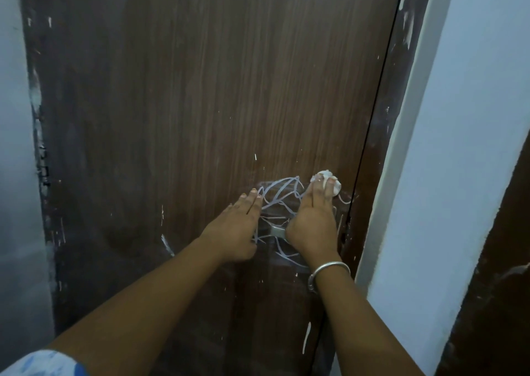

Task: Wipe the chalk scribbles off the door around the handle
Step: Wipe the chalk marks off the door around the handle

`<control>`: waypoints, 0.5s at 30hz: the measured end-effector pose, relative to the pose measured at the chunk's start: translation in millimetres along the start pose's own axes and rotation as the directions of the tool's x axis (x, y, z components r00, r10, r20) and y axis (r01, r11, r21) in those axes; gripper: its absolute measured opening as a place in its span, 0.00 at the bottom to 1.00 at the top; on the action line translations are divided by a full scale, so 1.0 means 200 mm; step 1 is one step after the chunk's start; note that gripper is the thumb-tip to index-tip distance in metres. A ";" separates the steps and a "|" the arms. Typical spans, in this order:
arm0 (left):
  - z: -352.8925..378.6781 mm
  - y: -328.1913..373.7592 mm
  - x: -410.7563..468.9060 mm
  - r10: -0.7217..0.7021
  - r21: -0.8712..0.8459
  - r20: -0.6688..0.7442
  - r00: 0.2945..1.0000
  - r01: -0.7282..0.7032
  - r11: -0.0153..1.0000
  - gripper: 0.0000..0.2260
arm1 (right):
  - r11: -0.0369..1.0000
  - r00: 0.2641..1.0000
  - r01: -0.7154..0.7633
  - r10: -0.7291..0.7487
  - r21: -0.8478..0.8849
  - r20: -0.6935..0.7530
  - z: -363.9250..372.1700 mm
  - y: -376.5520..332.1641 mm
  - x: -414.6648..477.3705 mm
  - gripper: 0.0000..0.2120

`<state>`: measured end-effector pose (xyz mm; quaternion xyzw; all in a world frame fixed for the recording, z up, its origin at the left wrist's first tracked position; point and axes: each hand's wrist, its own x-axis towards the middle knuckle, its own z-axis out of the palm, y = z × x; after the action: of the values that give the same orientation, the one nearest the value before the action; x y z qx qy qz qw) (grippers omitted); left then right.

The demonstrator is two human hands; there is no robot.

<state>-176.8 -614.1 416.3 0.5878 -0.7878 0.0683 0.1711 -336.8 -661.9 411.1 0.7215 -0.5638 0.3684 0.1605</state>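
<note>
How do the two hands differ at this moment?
The right hand presses a crumpled white cloth against the door; the left hand holds nothing and lies flat, fingers together. The right wrist wears a metal bangle; the left wrist is bare. Both rest on the door beside the chalk scribbles.

Single head-worn wide-angle view; no second view to share the scene. Looked forward and slightly down at brown door [218,94] from arm's reach. Door filled most of frame, edges bowed. Both forearms entered from 6 o'clock, left hand [233,226] and right hand [314,220] near centre. Pale wall [470,117] at 3 o'clock.
</note>
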 end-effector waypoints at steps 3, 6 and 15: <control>0.00 -0.03 0.00 -0.007 0.018 0.001 1.000 0.007 1.000 0.44 | 0.989 0.985 0.148 -0.145 -0.025 0.095 0.05 -0.06 0.02 0.40; 0.00 -0.05 -0.01 -0.014 0.034 0.008 1.000 0.014 0.999 0.44 | 0.977 0.975 0.205 -0.199 -0.056 0.098 0.06 -0.06 0.04 0.36; -0.01 -0.13 -0.05 -0.032 0.035 0.021 0.999 0.031 0.999 0.44 | 0.999 0.999 0.021 -0.019 0.046 -0.048 0.08 -0.11 0.02 0.35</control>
<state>-148.7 -613.0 413.3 0.6036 -0.7789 0.0729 0.1537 -310.3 -668.7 407.7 0.7217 -0.5440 0.3967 0.1606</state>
